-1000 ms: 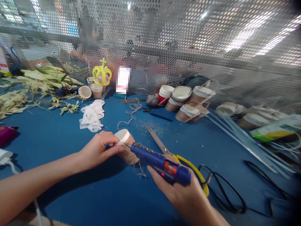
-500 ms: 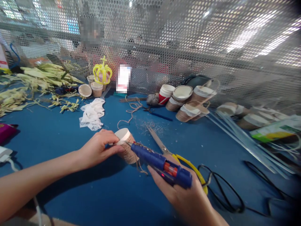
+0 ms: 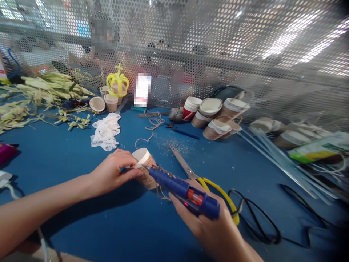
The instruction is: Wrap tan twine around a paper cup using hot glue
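Observation:
My left hand (image 3: 113, 173) is closed around a paper cup (image 3: 144, 165) that lies on its side on the blue table (image 3: 68, 156); brown twine is wound round the cup's body. My right hand (image 3: 215, 227) grips a blue hot glue gun (image 3: 182, 189), and the gun's metal tip touches the cup near its white rim, just beside my left fingertips. A loose end of twine (image 3: 162, 193) hangs from the cup under the gun. Yellow-handled scissors (image 3: 196, 173) lie on the table right behind the glue gun.
A black cord (image 3: 261, 225) loops at the right. Stacked paper cups (image 3: 215, 116), a twine ball (image 3: 176, 114) and clear glue sticks (image 3: 275, 154) lie at the back right. White lace (image 3: 105, 133), dried leaves (image 3: 40, 94) and a yellow crown (image 3: 117, 83) sit at the back left, before a perforated metal screen (image 3: 218, 54).
Almost nothing has moved: both hands stay in the same grip, and the glue gun's tip has crept slightly left along the cup.

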Demonstrator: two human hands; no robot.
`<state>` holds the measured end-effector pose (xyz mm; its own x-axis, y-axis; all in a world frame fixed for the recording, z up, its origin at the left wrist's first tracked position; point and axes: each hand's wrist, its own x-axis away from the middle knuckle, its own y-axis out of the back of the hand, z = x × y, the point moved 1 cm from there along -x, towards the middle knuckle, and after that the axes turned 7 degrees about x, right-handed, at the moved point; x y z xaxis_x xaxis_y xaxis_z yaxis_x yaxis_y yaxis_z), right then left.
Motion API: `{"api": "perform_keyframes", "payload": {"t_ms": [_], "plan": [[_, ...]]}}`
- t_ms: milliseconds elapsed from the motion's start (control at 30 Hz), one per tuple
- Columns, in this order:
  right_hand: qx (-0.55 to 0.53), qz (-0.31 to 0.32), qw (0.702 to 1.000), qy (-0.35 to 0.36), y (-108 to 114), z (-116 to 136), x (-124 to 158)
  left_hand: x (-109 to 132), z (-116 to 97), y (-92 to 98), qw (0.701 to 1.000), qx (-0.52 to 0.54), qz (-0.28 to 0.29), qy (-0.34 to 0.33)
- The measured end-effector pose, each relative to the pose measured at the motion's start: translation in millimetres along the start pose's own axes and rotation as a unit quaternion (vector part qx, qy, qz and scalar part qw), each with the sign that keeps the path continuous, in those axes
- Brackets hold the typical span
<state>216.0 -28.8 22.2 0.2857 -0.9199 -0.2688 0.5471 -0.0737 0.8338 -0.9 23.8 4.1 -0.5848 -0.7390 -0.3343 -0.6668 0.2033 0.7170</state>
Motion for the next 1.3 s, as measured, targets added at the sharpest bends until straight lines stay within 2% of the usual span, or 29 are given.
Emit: {"api": "perform_keyframes", "payload": {"t_ms": [267, 533, 733, 1000, 1300], "plan": [[0.007, -0.038, 0.999, 0.011, -0.6, 1.6, 2.3, 1.1, 0.0, 0.9, 1.0, -0.006, -0.003, -0.007], [-0.033, -0.066, 0.997, 0.0, 2.1, 1.0, -3.9, 0.4, -1.8, 1.5, 1.0, 0.01, 0.019, -0.006], [-0.039, -0.04, 0.998, -0.002, 10.0, 3.1, -7.8, 0.5, -1.8, 3.5, 0.999, 0.025, 0.029, -0.015], [-0.019, -0.06, 0.998, -0.006, -0.6, 1.6, 1.9, -0.4, -2.2, 3.9, 0.999, 0.026, 0.032, -0.006], [-0.011, -0.039, 0.999, 0.004, -1.2, 3.1, 2.7, 1.3, 0.8, 2.5, 0.999, 0.036, 0.023, -0.016]]}}
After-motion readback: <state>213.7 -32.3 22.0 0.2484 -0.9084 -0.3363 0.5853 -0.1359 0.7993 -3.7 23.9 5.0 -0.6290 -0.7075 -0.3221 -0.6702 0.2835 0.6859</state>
